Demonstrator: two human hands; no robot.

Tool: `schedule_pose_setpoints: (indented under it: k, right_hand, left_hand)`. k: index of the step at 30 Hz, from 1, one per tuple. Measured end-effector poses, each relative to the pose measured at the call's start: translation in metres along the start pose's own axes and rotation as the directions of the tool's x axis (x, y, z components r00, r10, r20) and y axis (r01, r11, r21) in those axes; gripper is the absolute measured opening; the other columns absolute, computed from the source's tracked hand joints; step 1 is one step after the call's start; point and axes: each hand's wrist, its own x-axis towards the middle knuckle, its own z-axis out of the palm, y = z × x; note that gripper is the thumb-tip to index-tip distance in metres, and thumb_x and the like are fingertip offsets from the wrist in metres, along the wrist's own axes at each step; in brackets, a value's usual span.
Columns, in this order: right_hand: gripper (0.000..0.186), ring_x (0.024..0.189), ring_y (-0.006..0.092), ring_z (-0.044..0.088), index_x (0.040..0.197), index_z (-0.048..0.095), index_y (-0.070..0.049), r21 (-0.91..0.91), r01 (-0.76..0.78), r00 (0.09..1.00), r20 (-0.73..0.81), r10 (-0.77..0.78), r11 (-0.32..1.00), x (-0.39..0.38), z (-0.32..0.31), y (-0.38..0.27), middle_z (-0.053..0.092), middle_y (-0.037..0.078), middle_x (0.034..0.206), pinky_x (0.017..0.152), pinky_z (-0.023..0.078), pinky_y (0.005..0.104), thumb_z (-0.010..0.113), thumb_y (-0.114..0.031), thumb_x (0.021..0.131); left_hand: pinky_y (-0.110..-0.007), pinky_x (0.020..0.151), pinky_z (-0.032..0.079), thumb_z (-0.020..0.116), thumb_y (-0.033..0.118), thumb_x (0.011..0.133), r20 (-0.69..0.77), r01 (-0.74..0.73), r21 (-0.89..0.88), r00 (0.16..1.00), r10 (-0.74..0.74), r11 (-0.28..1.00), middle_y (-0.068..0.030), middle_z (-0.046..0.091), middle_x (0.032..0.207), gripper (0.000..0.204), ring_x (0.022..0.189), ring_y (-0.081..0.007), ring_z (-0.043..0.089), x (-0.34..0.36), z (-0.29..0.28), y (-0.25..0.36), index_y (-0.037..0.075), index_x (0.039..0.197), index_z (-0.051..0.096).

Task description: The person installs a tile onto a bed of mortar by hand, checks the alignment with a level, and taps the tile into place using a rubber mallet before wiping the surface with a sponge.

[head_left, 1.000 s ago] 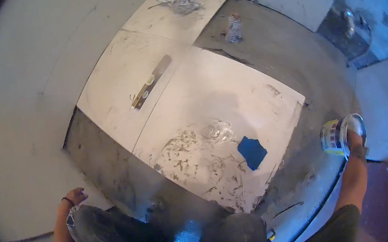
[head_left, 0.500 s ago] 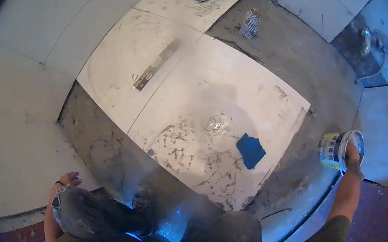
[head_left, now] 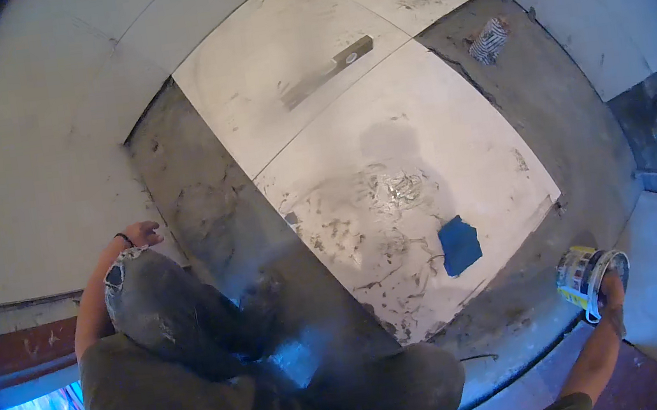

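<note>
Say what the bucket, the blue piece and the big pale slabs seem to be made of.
Bucket: likely plastic, smooth, given its pale rim and printed-looking wall.
Blue piece: perhaps sponge or cloth; it looks matte and uneven-edged, which leaves it open.
Pale slabs: probably ceramic tile, smooth under the smears, with flat faces and narrow joints.

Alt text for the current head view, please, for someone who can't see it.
A person's right hand is at the mouth of a bucket, fingers hidden; the left hand, seemingly empty, is beside the left knee. Ahead, a level and a blue scrap lie on smeared white floor tiles.
</note>
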Motion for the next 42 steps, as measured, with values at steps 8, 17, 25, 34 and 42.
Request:
schedule_pose_setpoints:
  k: [8, 17, 25, 34, 42]
  right_hand:
    - [0.076, 0.110, 0.0446, 0.068, 0.152, 0.035, -0.008, 0.234, -0.100, 0.985, -0.116, 0.130, 0.967, -0.013, -0.109, 0.002, 0.069, 0.027, 0.119, 0.093, 0.055, 0.0494, 0.070, -0.009, 0.085]
    - [0.085, 0.114, 0.0249, 0.064, 0.151, 0.039, -0.006, 0.874, 0.346, 0.798, -0.082, -0.597, 0.342, -0.179, -0.311, -0.396, 0.062, 0.013, 0.133, 0.090, 0.055, 0.0354, 0.073, 0.002, 0.074]
    - [0.079, 0.098, 0.0320, 0.071, 0.149, 0.038, -0.002, 0.733, 0.680, 0.439, -0.439, -0.784, -0.030, -0.258, -0.386, -0.829, 0.070, 0.024, 0.112, 0.083, 0.057, 0.0405, 0.075, -0.018, 0.081]
    - [0.084, 0.116, 0.0488, 0.061, 0.154, 0.025, 0.001, 0.886, 0.447, 0.785, -0.456, -0.420, -0.127, -0.259, -0.372, -1.039, 0.062, 0.033, 0.125, 0.096, 0.051, 0.0537, 0.070, -0.006, 0.083]
    - [0.074, 0.100, 0.0483, 0.066, 0.149, 0.037, 0.005, 0.874, 0.478, 0.829, -0.480, -0.286, -0.080, -0.254, -0.352, -1.061, 0.066, 0.032, 0.111, 0.087, 0.052, 0.0545, 0.067, -0.003, 0.082]
  left_hand:
    - [-0.045, 0.103, 0.051, 0.070, 0.044, 0.091, -0.001, 0.053, -0.025, 0.999, -0.053, 0.998, -0.0218, 0.068, 0.128, 0.062, 0.118, -0.0361, 0.066, 0.023, -0.001, 0.008, 0.006, 0.139, 0.058]
    - [-0.047, 0.106, 0.048, 0.065, 0.049, 0.094, -0.049, -0.067, -0.102, 0.997, 0.062, 0.993, -0.0196, 0.066, 0.133, 0.064, 0.124, -0.0396, 0.061, 0.092, -0.006, 0.070, 0.010, 0.144, 0.055]
    - [-0.042, 0.111, 0.046, 0.064, 0.042, 0.098, -0.340, -0.404, -0.624, 0.911, 0.233, 0.669, -0.0203, 0.060, 0.142, 0.064, 0.130, -0.0350, 0.059, 0.070, 0.002, 0.138, 0.003, 0.146, 0.052]
    - [-0.037, 0.107, 0.047, 0.069, 0.029, 0.098, -0.347, -0.362, -0.699, 0.926, 0.151, 0.617, -0.0177, 0.063, 0.140, 0.058, 0.128, -0.0250, 0.060, 0.022, 0.010, 0.128, 0.002, 0.146, 0.052]
    - [-0.038, 0.104, 0.050, 0.069, 0.027, 0.099, -0.333, -0.377, -0.812, 0.926, 0.177, 0.445, -0.0196, 0.062, 0.140, 0.057, 0.124, -0.0282, 0.063, 0.035, 0.015, 0.134, -0.001, 0.145, 0.052]
